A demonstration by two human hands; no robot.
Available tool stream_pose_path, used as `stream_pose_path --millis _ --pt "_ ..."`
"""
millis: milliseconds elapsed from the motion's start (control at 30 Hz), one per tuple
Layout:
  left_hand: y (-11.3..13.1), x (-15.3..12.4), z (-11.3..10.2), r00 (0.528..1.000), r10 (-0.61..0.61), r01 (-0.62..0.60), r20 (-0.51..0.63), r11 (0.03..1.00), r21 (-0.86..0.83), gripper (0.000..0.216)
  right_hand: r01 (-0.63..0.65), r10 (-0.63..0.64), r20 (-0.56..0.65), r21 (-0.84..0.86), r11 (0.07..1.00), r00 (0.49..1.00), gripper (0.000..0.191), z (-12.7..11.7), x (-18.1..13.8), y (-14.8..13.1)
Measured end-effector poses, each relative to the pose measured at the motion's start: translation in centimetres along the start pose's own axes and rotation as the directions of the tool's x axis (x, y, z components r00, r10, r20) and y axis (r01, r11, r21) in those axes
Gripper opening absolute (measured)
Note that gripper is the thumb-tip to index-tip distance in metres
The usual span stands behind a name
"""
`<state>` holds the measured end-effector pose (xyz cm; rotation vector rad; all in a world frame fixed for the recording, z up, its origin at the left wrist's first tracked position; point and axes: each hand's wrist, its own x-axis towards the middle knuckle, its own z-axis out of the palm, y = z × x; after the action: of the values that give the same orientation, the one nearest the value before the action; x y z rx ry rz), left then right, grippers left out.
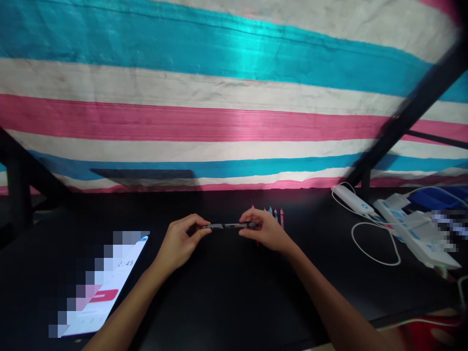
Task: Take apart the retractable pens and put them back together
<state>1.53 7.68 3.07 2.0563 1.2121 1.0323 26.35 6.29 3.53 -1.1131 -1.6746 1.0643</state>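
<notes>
A slim dark pen [228, 225] with a clear section lies level between my two hands, above the black table [226, 287]. My left hand [186, 239] pinches its left end between thumb and fingertips. Around the right end, the fingers of my right hand [266, 229] are closed; they cover part of that end. Just behind my right hand, several pens [281, 217] with pink, blue and dark parts lie side by side, partly hidden by the hand.
To the left lies a lit tablet [109, 282], partly pixelated. A white power strip [417, 234], a white box-shaped device [353, 199], looping white cables [376, 263] and a blue object [438, 197] occupy the right side. Striped sheeting [219, 122] hangs behind the table, between black frame bars [413, 109].
</notes>
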Motion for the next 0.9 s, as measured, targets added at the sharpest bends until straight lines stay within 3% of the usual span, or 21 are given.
stream_pose_path --millis 67,167,300,433,633,733,900 --pt "0.0 0.0 -0.1 1.000 0.006 -0.006 -0.005 1.000 0.004 0.017 -0.040 0.041 0.048 -0.024 0.999 0.998 0.020 -0.1 -0.1 -0.1" --pt "-0.1 0.0 -0.1 1.000 0.021 -0.021 -0.013 1.000 0.017 0.017 -0.166 0.166 0.154 -0.014 0.986 0.974 0.030 -0.1 -0.1 0.0" --pt "0.1 -0.1 -0.1 0.999 -0.040 0.041 0.023 0.998 -0.043 0.021 -0.099 0.096 0.037 0.068 0.993 0.995 0.023 -0.2 0.0 -0.1" --pt "1.1 -0.1 0.2 0.970 -0.066 0.112 0.233 0.975 -0.191 0.026 -0.027 0.055 -0.084 0.301 0.953 0.995 0.026 -0.2 0.0 -0.4" --pt "2.2 -0.5 1.1 0.857 -0.047 0.238 0.513 0.919 -0.313 0.035 -0.015 0.014 0.005 0.443 0.896 1.000 0.023 -0.1 -0.1 -0.6" --pt "2.2 -0.7 1.6 0.875 -0.052 0.229 0.482 0.921 -0.316 0.032 -0.012 0.019 -0.011 0.422 0.907 1.000 0.022 0.2 -0.2 -1.0" --pt "2.0 -1.1 2.8 0.959 -0.081 0.133 0.271 0.975 -0.179 0.024 0.007 0.084 -0.208 0.403 0.915 0.974 0.024 1.3 -0.1 -1.7"
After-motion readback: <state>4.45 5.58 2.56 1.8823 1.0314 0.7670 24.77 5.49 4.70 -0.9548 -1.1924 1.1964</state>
